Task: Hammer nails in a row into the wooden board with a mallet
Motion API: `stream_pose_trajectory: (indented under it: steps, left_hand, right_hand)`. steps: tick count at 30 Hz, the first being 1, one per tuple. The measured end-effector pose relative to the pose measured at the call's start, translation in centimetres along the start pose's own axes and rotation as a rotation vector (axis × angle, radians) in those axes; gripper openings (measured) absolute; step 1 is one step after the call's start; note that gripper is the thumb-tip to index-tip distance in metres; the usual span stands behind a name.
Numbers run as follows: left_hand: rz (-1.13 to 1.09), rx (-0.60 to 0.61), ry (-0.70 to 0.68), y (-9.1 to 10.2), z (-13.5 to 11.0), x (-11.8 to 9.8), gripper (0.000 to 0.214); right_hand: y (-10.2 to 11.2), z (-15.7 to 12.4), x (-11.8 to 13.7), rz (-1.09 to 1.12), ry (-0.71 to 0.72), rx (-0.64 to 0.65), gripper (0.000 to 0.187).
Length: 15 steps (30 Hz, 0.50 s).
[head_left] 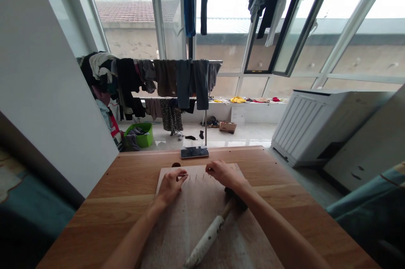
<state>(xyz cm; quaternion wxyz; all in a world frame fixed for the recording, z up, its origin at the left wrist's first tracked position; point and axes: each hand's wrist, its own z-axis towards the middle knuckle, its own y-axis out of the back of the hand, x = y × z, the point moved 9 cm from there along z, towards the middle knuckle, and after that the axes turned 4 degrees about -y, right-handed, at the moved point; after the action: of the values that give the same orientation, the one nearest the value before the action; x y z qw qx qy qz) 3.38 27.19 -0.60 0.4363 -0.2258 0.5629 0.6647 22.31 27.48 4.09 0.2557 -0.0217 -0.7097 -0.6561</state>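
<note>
A pale wooden board (pixel 196 210) lies on the table, and several thin nails (pixel 196 176) stand upright in a row near its far edge. My left hand (pixel 171 183) is at the left end of that row, thumb and fingers pinched together; whatever is between them is too small to name. At the right end, my right hand (pixel 222 173) has its fingers curled in a pinch just above the board, its fingertips partly hidden. A hammer with a white-wrapped handle (pixel 205 239) rests diagonally on the board, its dark head partly covered by my right forearm.
A phone (pixel 194 152) lies at the far edge of the wooden table (pixel 126 193). A small dark round object (pixel 176 165) sits behind the board. Beyond are a laundry rack (pixel 190 62), a green basket (pixel 145 134) and a white ribbed cabinet-like unit (pixel 294 125).
</note>
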Motion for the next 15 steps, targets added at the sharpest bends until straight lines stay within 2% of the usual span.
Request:
stream_pose_trajectory:
  steps: [8,15]
  left_hand:
    - [0.012,0.0,-0.031,-1.6,0.8,-1.2,0.016]
    - [0.031,-0.005,-0.044,-3.2,1.3,-1.9,0.016]
  right_hand:
    - [-1.8,1.2,1.3,0.027,0.05,-0.014,0.023]
    - [-0.7,0.7,1.0,0.062,0.044,-0.105,0.023]
